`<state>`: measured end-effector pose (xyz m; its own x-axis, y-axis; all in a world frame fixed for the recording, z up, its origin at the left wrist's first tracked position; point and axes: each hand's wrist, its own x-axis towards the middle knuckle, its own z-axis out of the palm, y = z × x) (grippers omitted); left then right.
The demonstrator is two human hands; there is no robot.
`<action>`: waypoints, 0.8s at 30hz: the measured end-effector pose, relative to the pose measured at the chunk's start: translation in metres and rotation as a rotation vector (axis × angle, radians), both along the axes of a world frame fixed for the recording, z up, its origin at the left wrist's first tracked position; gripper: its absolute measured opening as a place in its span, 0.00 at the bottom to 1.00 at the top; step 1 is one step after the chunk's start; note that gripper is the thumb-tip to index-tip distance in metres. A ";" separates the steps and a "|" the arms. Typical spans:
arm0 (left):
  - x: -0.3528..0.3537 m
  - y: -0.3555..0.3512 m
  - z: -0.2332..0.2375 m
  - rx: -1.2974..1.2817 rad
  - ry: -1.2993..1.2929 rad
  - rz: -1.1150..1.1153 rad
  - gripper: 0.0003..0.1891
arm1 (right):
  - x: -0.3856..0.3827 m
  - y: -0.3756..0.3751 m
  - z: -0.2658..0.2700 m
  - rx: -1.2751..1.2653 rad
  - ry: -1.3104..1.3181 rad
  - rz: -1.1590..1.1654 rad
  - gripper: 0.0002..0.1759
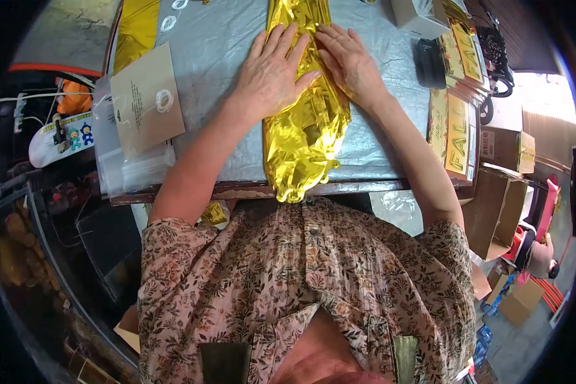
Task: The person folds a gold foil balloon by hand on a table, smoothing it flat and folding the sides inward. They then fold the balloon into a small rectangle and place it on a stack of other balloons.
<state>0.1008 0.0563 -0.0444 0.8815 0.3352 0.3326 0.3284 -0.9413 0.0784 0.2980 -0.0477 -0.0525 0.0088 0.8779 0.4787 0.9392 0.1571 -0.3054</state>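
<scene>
A long strip of shiny gold foil [304,144], folded lengthwise, lies down the middle of the table. It looks like a flat foil balloon, with small tabs at its near end, which reaches the table's front edge. My left hand [270,77] rests flat on the foil's left side, fingers spread and pointing away from me. On the opposite edge, my right hand [352,69] lies with fingers stretched out, their tips touching the foil. Neither hand grips anything. The far end of the strip runs out of view.
A grey cloth [214,48] covers the table. At left lie another gold sheet [137,29], a brown card [147,102] with coiled white string [164,100], and clear plastic bags [134,174]. Printed "FALL" packs [456,131], a black object [431,64] and a white box [422,16] line the right.
</scene>
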 end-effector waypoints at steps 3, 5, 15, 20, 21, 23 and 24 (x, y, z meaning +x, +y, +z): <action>-0.013 -0.008 0.006 0.008 -0.009 0.054 0.36 | -0.024 -0.006 0.004 -0.044 0.064 0.051 0.23; -0.017 -0.008 0.005 -0.038 -0.047 0.075 0.31 | -0.021 -0.005 0.003 -0.030 0.073 0.037 0.23; -0.001 0.000 0.007 -0.026 -0.143 0.083 0.22 | 0.000 -0.010 0.004 -0.051 -0.093 -0.135 0.23; 0.002 0.003 0.002 -0.029 -0.175 0.079 0.20 | 0.004 -0.009 -0.002 -0.064 -0.137 -0.172 0.22; 0.003 0.003 0.002 -0.033 -0.174 0.082 0.20 | 0.004 -0.008 -0.002 -0.061 -0.146 -0.186 0.22; 0.005 0.005 0.001 -0.036 -0.176 0.081 0.20 | 0.005 -0.007 -0.002 -0.057 -0.155 -0.202 0.22; 0.007 0.006 -0.001 -0.039 -0.177 0.083 0.20 | 0.006 -0.005 -0.002 -0.061 -0.163 -0.206 0.22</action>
<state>0.1075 0.0628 -0.0450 0.7791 0.4202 0.4652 0.3826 -0.9066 0.1782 0.3043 -0.0526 -0.0543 0.1175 0.8929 0.4346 0.9870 -0.0568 -0.1502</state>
